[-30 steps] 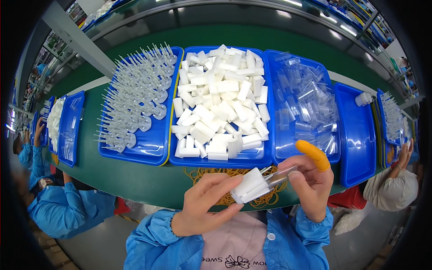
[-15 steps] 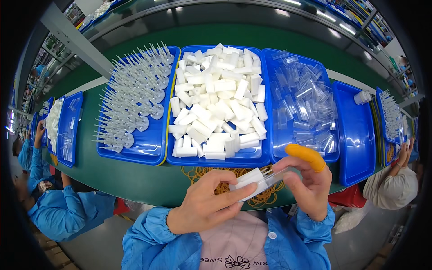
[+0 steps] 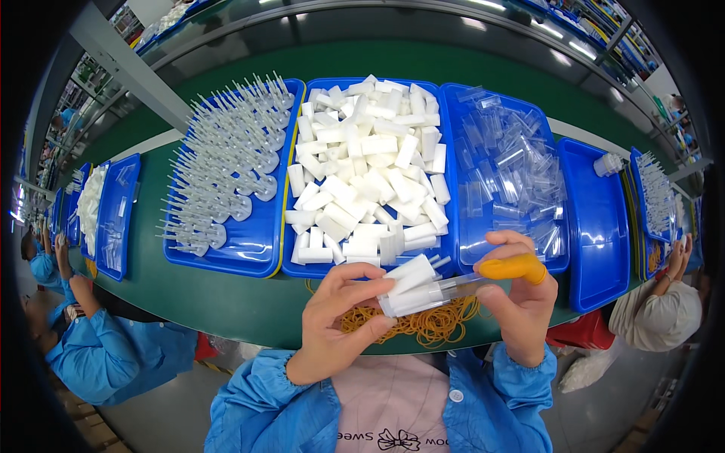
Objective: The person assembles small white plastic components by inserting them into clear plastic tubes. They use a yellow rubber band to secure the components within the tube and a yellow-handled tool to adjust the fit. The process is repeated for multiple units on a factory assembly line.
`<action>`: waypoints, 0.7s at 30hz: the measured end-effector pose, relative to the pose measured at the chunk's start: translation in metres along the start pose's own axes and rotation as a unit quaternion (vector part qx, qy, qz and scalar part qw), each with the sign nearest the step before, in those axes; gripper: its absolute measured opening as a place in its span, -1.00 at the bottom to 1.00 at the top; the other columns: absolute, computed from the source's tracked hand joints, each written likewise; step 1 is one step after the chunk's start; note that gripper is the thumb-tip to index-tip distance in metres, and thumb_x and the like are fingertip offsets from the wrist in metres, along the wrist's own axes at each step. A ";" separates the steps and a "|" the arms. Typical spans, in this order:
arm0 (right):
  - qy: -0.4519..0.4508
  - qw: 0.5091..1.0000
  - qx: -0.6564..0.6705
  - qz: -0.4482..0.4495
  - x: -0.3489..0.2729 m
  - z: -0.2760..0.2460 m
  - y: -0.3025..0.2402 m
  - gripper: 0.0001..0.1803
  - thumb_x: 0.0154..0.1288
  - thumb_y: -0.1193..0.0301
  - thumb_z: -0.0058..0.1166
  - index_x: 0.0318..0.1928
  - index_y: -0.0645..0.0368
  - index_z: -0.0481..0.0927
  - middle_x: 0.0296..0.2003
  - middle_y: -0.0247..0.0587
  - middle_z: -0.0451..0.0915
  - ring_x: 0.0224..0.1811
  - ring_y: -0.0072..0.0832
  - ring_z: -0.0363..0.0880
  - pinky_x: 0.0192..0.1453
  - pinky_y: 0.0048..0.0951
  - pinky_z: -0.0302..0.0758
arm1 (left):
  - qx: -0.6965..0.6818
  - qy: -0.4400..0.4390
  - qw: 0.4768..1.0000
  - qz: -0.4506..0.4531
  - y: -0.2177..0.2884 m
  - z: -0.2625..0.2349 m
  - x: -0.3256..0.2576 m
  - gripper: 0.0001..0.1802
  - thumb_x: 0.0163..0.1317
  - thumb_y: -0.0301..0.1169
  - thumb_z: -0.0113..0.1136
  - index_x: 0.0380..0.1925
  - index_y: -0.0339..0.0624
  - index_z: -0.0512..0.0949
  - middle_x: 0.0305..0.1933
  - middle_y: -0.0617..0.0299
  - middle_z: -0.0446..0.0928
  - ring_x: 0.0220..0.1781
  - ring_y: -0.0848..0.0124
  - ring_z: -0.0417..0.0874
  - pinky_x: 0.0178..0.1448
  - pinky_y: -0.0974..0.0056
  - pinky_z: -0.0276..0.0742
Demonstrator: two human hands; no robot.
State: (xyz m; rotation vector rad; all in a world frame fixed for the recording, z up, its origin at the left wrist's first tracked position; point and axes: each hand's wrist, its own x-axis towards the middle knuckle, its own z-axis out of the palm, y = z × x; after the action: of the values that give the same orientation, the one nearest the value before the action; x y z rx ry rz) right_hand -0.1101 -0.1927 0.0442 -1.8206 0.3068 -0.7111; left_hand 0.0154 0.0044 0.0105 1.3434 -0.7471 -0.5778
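Between my hands, over the table, are two white foam blocks (image 3: pixel 414 275), lying against each other at a slant. Thin pale stems (image 3: pixel 439 262) stick out past their right end. My left hand (image 3: pixel 332 321) grips the left end of the blocks between thumb and fingers. In my right hand (image 3: pixel 521 298), a clear plastic piece (image 3: pixel 459 286) is pinched at its right end, while its left part lies along the lower block. A yellow finger cot (image 3: pixel 513 268) covers one right finger. Whether the clear piece wraps the block or only touches it, I cannot tell.
Behind my hands stand blue trays of clear stemmed parts (image 3: pixel 219 170), white foam blocks (image 3: pixel 362 174) and clear plastic pieces (image 3: pixel 513 166). Further right is a blue tray (image 3: pixel 600 249) with a small clear bundle. Rubber bands (image 3: pixel 430 323) lie below my hands. Co-workers sit at both sides.
The foam blocks have risen slightly and now show side by side. My left fingers have shifted to their left end. My right hand has tilted, its covered finger now lower.
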 end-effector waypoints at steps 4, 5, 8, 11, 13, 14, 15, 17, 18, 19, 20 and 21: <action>0.001 0.999 -0.044 0.006 -0.005 0.001 0.001 -0.79 -0.06 0.47 0.30 -0.34 0.18 0.62 -0.28 -0.30 0.60 0.10 -0.23 0.39 0.21 -0.19 0.26 | -0.179 -0.011 0.983 -0.050 -0.006 -0.002 -0.006 -0.57 0.07 -0.62 0.30 0.00 -0.36 0.50 0.07 0.07 0.38 0.05 0.32 0.52 0.06 0.28 0.55; 0.003 0.999 -0.033 0.004 -0.006 0.002 0.001 -0.79 -0.07 0.47 0.31 -0.34 0.19 0.62 -0.28 -0.30 0.60 0.09 -0.23 0.39 0.21 -0.18 0.26 | -0.202 -0.024 0.977 -0.067 -0.006 -0.004 -0.007 -0.57 0.08 -0.62 0.29 0.01 -0.37 0.49 0.08 0.08 0.36 0.06 0.32 0.51 0.09 0.27 0.54; -0.002 1.000 -0.001 0.000 -0.008 0.007 0.000 -0.77 -0.09 0.45 0.33 -0.35 0.20 0.63 -0.29 -0.30 0.60 0.07 -0.24 0.40 0.22 -0.15 0.24 | -0.263 0.016 0.954 -0.141 0.009 -0.001 -0.003 -0.56 0.06 -0.63 0.30 0.00 -0.39 0.48 0.07 0.08 0.34 0.10 0.32 0.49 0.16 0.25 0.51; -0.021 0.999 0.028 0.019 -0.015 0.015 -0.006 -0.74 -0.11 0.43 0.37 -0.35 0.20 0.63 -0.30 -0.29 0.60 0.06 -0.23 0.40 0.26 -0.08 0.20 | -0.219 -0.013 0.973 -0.079 0.003 0.000 -0.006 -0.56 0.03 -0.63 0.33 -0.02 -0.38 0.49 0.03 0.08 0.38 0.10 0.33 0.50 0.21 0.24 0.48; -0.018 0.999 0.032 0.021 -0.020 0.019 -0.005 -0.74 -0.11 0.42 0.38 -0.35 0.21 0.64 -0.29 -0.29 0.59 0.05 -0.23 0.41 0.27 -0.07 0.20 | -0.184 -0.022 0.981 -0.054 0.002 -0.001 -0.008 -0.55 0.02 -0.64 0.34 -0.03 -0.38 0.50 0.02 0.08 0.39 0.09 0.33 0.50 0.20 0.23 0.49; -0.017 0.999 0.034 0.022 -0.023 0.021 -0.005 -0.73 -0.11 0.42 0.38 -0.34 0.21 0.64 -0.28 -0.29 0.59 0.05 -0.23 0.41 0.28 -0.06 0.20 | -0.167 -0.026 0.985 -0.042 0.002 -0.001 -0.009 -0.55 0.01 -0.64 0.35 -0.04 -0.38 0.50 0.01 0.08 0.39 0.08 0.33 0.51 0.20 0.23 0.49; -0.005 0.999 0.039 0.033 -0.025 0.023 -0.006 -0.73 -0.12 0.42 0.38 -0.35 0.21 0.64 -0.28 -0.30 0.59 0.04 -0.23 0.41 0.28 -0.06 0.20 | -0.162 -0.029 0.985 -0.041 0.001 -0.001 -0.010 -0.55 0.01 -0.63 0.35 -0.04 -0.38 0.50 0.02 0.08 0.39 0.08 0.33 0.51 0.21 0.23 0.49; 0.018 0.997 0.050 0.054 -0.028 0.029 -0.009 -0.72 -0.13 0.42 0.39 -0.35 0.21 0.64 -0.26 -0.30 0.59 0.03 -0.23 0.42 0.28 -0.06 0.20 | -0.151 -0.034 0.987 -0.039 0.001 -0.001 -0.011 -0.55 0.00 -0.63 0.36 -0.04 -0.38 0.50 0.03 0.07 0.39 0.08 0.33 0.51 0.21 0.23 0.49; 0.016 0.997 0.050 0.048 -0.029 0.030 -0.007 -0.73 -0.13 0.44 0.38 -0.34 0.21 0.64 -0.25 -0.29 0.58 0.03 -0.24 0.43 0.28 -0.05 0.20 | -0.149 -0.031 0.988 -0.039 0.000 -0.001 -0.011 -0.55 0.00 -0.63 0.36 -0.05 -0.39 0.50 0.03 0.07 0.39 0.08 0.33 0.51 0.21 0.23 0.49; 0.017 0.998 0.048 0.042 -0.030 0.031 -0.005 -0.73 -0.14 0.45 0.38 -0.34 0.21 0.64 -0.24 -0.28 0.58 0.03 -0.24 0.43 0.27 -0.05 0.21 | -0.149 -0.030 0.988 -0.038 0.000 -0.001 -0.011 -0.55 0.00 -0.64 0.36 -0.05 -0.39 0.50 0.03 0.07 0.39 0.08 0.32 0.51 0.21 0.23 0.49; 0.018 0.998 0.046 0.035 -0.030 0.031 -0.002 -0.73 -0.14 0.46 0.37 -0.34 0.21 0.64 -0.24 -0.26 0.58 0.02 -0.25 0.43 0.27 -0.04 0.21 | -0.149 -0.028 0.988 -0.037 -0.001 0.000 -0.011 -0.56 0.00 -0.64 0.35 -0.05 -0.39 0.51 0.04 0.06 0.38 0.08 0.32 0.51 0.21 0.22 0.49; 0.017 0.999 0.026 0.025 -0.030 0.032 -0.001 -0.74 -0.13 0.47 0.35 -0.33 0.22 0.64 -0.23 -0.25 0.58 0.01 -0.25 0.44 0.26 -0.07 0.23 | -0.156 -0.024 0.987 -0.045 -0.002 0.000 -0.011 -0.55 0.00 -0.64 0.35 -0.05 -0.40 0.50 0.04 0.06 0.38 0.08 0.31 0.51 0.21 0.22 0.50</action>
State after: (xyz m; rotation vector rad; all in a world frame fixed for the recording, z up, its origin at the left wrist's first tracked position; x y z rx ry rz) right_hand -0.1143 -0.1514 0.0286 -1.7467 0.3526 -0.7087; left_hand 0.0091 0.0123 0.0071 1.0801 -0.6079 -0.7679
